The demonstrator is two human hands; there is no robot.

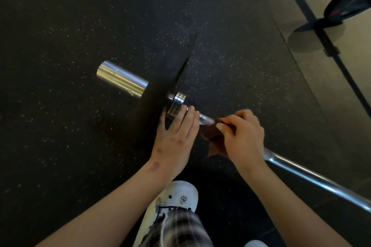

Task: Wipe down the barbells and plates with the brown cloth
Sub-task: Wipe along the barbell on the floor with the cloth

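A chrome barbell (313,176) lies on the dark rubber floor, running from upper left to lower right. A black plate (158,94) stands on its sleeve (120,78), seen almost edge-on. My left hand (176,132) rests with straight fingers on the bar's collar (177,99) beside the plate. My right hand (243,136) grips the brown cloth (212,136), which is wrapped round the shaft just right of the collar. Part of the shaft is hidden under the cloth and my hand.
A second barbell with a black plate (349,0) stands at the upper right, on a lighter mat (331,90). My white shoe (176,198) and a plaid trouser leg are at the bottom centre, close to the bar.
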